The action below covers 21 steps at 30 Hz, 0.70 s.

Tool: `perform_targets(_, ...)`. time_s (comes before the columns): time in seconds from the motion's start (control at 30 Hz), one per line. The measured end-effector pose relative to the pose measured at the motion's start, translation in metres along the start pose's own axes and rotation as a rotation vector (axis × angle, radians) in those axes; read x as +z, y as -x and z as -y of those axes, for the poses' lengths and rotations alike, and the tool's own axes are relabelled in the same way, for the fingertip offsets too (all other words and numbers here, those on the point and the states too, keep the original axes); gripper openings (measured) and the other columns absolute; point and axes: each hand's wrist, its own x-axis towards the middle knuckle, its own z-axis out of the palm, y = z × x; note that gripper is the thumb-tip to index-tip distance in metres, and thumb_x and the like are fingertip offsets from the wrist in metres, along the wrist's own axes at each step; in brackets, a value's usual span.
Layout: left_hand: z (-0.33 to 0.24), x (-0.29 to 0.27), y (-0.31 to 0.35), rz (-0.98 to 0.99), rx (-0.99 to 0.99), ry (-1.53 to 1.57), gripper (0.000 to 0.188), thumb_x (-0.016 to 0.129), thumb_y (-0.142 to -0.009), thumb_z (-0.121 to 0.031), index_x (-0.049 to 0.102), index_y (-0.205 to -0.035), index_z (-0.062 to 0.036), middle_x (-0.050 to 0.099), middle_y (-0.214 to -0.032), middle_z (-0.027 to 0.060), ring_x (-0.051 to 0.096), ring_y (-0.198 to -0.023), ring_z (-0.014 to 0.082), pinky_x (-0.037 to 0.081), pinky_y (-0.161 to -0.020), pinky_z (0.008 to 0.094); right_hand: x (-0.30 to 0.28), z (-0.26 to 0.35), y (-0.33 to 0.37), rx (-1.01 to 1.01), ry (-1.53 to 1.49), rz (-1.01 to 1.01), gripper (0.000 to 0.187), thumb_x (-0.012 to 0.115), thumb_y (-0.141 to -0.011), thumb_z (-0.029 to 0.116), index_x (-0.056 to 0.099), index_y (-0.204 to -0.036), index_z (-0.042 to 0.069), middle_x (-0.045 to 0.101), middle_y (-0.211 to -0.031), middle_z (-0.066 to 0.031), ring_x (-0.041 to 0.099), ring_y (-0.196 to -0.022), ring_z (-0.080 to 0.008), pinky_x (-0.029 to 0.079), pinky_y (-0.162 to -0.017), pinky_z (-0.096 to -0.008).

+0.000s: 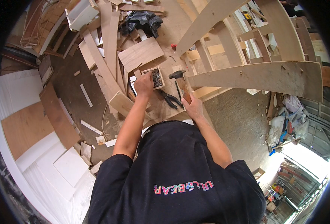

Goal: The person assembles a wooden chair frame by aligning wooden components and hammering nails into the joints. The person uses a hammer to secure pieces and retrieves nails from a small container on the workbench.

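A person in a black T-shirt is standing at a cluttered wooden worktop, seen from above; both bare hands are meeting near its middle. The right grip is holding a hammer, its fingers wrapping the near end of the wooden handle; the dark metal head is lying beyond the hand, far and slightly left of it. The left grip is resting at the left side of a small open wooden box, fingertips hanging over the dark nails inside; whether the fingers are pinching a nail, the view is not showing.

The hammer is probably feeling head-heavy and stiff, its wood giving fair purchase; low on the handle is looking like the sound place to hold it. The nails are likely being light, hard, thin and fiddly; a fingertip pinch on the shank, clear of the point, is seeming best.

The box is sitting left of the hammer head, just under the left grip; pliers with dark handles are lying between the two hands; a flat board is lying beyond the box; a curved wooden frame is spreading to the right.
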Motion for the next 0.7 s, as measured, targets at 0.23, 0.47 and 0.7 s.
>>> perform_targets(0.23, -0.005, -0.002, -0.011, 0.116, -0.100, -0.097, 0.020, 0.067, -0.096, -0.033, 0.079, -0.102, -0.0177, 0.076, -0.084, 0.0123, 0.074, -0.077, 0.0351, 0.059, -0.070, 0.0471, 0.004, -0.016, 0.001, 0.010, -0.009, 0.067, 0.041, 0.071, -0.091, 0.031, 0.067, -0.113, -0.004, 0.072, -0.092, -0.0281, 0.069, -0.090, -0.0478, 0.054, -0.079, -0.0502)
perform_targets(0.47, -0.002, -0.009, -0.020, 0.175, -0.152, -0.082, 0.021, 0.072, -0.091, -0.035, 0.078, -0.101, -0.0166, 0.076, -0.083, 0.0150, 0.074, -0.080, 0.0355, 0.059, -0.072, 0.0480, -0.007, 0.001, 0.000, 0.019, -0.079, 0.069, 0.038, 0.071, -0.092, 0.031, 0.067, -0.109, -0.003, 0.072, -0.090, -0.0266, 0.070, -0.087, -0.0470, 0.054, -0.076, -0.0493)
perform_targets(0.7, -0.004, -0.027, 0.016, 0.167, -0.118, 0.106, 0.028, 0.077, -0.089, -0.039, 0.077, -0.108, -0.0179, 0.074, -0.079, 0.0162, 0.073, -0.075, 0.0375, 0.057, -0.069, 0.0485, -0.001, -0.011, -0.004, -0.004, -0.012, 0.025, 0.037, 0.070, -0.093, 0.030, 0.066, -0.111, -0.001, 0.071, -0.089, -0.0265, 0.070, -0.088, -0.0466, 0.054, -0.077, -0.0494)
